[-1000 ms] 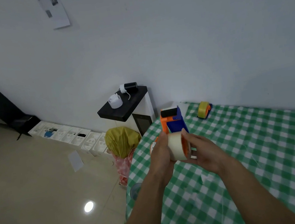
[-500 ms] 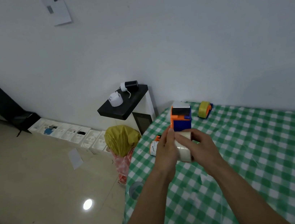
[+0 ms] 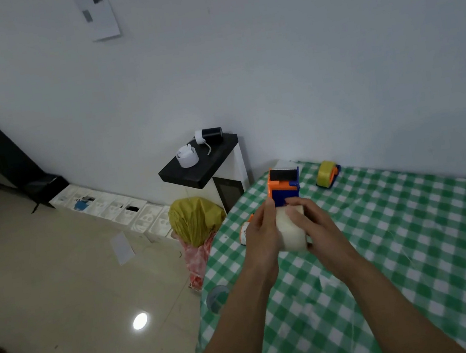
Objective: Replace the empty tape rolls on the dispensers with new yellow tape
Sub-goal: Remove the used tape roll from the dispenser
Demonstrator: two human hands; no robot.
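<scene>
Pale tape roll (image 3: 291, 235) in the grip of left hand (image 3: 261, 232) and right hand (image 3: 318, 225)

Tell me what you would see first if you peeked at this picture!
First, the left hand and right hand in the middle, both holding a pale tape roll against an orange and blue dispenser above the green checked tablecloth. Next, a second dispenser carrying yellow tape sits near the wall, and a bulging yellow bag stands beside the table.
</scene>
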